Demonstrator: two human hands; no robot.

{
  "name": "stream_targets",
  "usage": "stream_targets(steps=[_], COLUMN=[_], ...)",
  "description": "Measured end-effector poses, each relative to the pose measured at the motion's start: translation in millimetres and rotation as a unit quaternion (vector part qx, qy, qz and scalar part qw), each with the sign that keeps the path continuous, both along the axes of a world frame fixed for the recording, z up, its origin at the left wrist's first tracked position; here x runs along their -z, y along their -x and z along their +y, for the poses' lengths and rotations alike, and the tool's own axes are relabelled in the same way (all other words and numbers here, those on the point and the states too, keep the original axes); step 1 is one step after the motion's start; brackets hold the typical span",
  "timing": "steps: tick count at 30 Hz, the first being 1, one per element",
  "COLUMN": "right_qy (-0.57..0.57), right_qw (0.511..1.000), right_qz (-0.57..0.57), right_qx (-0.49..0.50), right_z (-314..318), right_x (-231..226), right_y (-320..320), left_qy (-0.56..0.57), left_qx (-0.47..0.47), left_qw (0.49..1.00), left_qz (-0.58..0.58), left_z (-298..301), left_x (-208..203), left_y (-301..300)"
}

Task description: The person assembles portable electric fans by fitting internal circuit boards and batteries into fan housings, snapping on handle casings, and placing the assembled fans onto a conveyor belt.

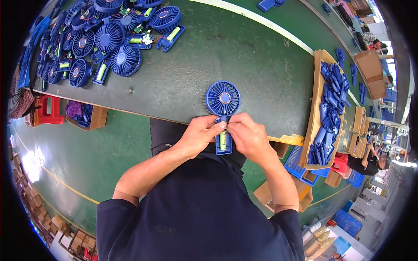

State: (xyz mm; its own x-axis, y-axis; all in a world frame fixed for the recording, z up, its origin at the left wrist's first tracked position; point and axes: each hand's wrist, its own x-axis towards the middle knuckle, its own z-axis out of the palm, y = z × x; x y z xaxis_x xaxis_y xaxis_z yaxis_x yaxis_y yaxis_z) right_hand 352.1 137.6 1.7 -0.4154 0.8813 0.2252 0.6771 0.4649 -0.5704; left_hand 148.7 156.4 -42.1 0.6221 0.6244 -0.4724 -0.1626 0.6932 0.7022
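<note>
Packaging-wise it's all plain brown cardboard around me. A long shallow cardboard tray (316, 93) is sitting on the bench to my right, holding blue plastic parts. An open carton (98, 117) is sitting under the bench on my left, another open box (265, 193) is lying on the floor by my right elbow, and a bigger one (370, 65) is standing further off right. I'm not seeing any labels, signs or screens.

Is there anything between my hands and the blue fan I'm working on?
Nothing visible. Both the left hand and the right hand already grip the handle of the blue fan, fingertips meeting just above the open battery compartment. The fan head lies on the green table.
</note>
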Motion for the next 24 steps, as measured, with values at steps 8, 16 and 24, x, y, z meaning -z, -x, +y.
stream_targets(steps=[8,16,24], right_qy=[0.288,0.180,0.003], right_qw=[0.858,0.928,0.984], right_qz=[0.367,0.257,0.126], right_qx=[0.213,0.201,0.124], right_z=[-16,-19,-17], right_x=[10,6,10], right_y=[6,8,9], left_qy=[0.032,0.054,0.059], left_qx=[-0.041,-0.063,-0.050], left_qw=[0.998,0.996,0.996], left_qz=[-0.040,-0.042,-0.050], left_z=[-1,-2,-2], left_x=[-4,-2,-7], left_y=[-3,-6,-3])
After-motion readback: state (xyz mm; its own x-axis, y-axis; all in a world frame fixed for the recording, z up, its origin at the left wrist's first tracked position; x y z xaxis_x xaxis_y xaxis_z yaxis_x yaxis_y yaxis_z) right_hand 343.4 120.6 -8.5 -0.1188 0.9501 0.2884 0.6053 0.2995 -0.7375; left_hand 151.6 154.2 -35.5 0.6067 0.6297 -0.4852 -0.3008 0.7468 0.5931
